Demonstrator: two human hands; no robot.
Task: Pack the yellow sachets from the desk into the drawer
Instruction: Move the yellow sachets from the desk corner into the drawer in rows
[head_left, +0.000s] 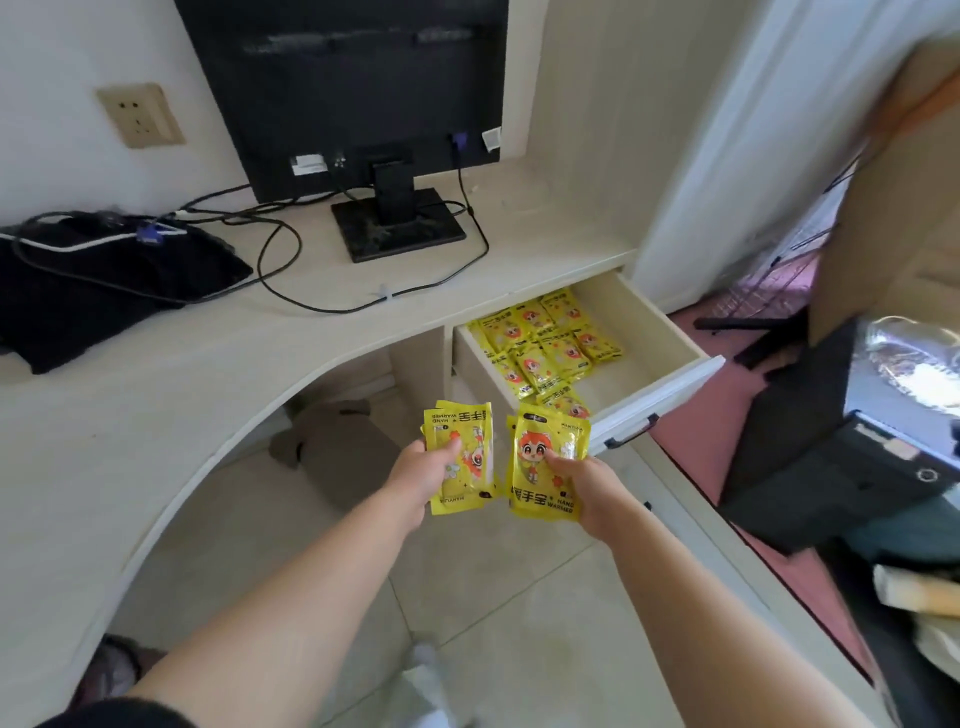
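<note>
The left hand (423, 475) grips a small stack of sachets (462, 457), thumb pressed on the top pack. The right hand (587, 488) holds a second stack (545, 462) the same way. Both stacks hang in the air, short of the open drawer (660, 332), which lies just beyond the right grip.

I judge the step to be the carry-in. It is best to keep the thumbs down so the slick packs do not fan out. The right stack, being nearer, should go first: lift it over the drawer front and lay it flat on the bare floor beyond and to the right of that grip, beside the pile (545, 338) already there. The left stack can follow.

The fingers under each stack are hidden, and the packs in each are perhaps three or four; the edges blur. The right stack covers the drawer's near corner, and the desk (208, 374) covers its back. Whether any sachets remain on the desk I cannot tell: its left end is cut off.
</note>
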